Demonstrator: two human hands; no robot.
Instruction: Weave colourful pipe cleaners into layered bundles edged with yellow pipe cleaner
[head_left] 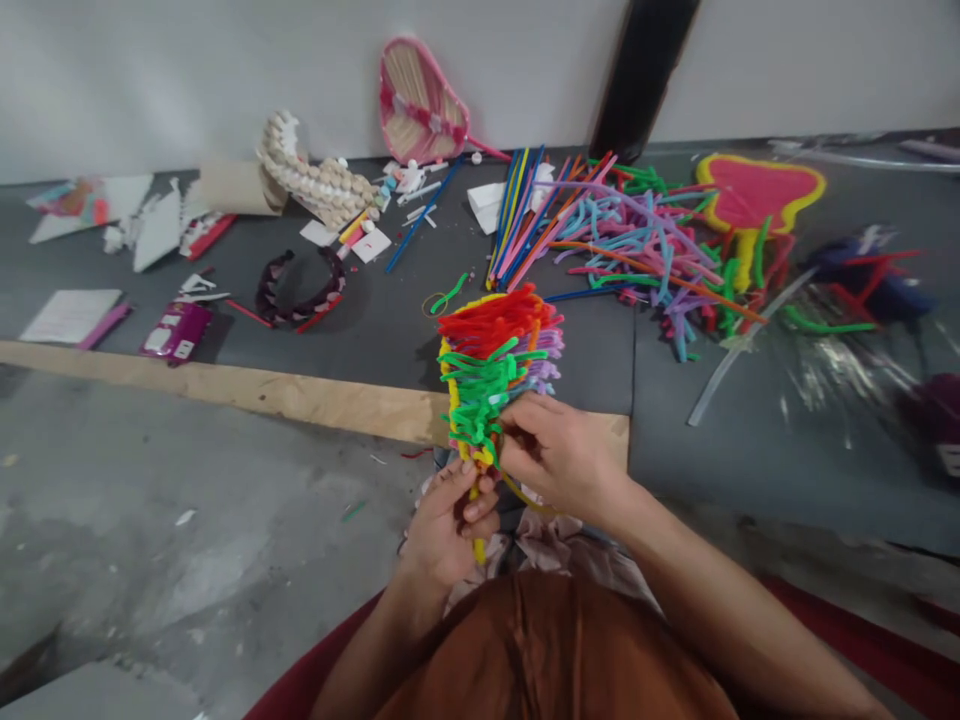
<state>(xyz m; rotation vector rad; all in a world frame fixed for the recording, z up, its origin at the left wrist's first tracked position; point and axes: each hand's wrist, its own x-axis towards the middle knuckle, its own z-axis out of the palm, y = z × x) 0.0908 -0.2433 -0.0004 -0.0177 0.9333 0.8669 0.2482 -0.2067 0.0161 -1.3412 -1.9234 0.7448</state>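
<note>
A fan-like piece [487,385] covered with red, green and lilac pipe cleaners, edged in yellow, is held up at the near edge of the table. My left hand [450,515] is wrapped round its yellow handle from below. My right hand [559,450] is pinched at the lower right of the green pipe cleaners; what exactly lies between its fingertips is hidden. A thin yellow strand hangs below the right hand. Just beyond the piece, a small green pipe cleaner bit [450,293] lies on the table.
Loose pipe cleaners [630,235] are heaped at the back right. A pink fan [424,105] leans on the wall, and a pink, yellow-edged one [761,195] lies right. A dark headband [300,290], a purple packet [176,330] and paper scraps lie left. Wood [337,400] lines the table's front.
</note>
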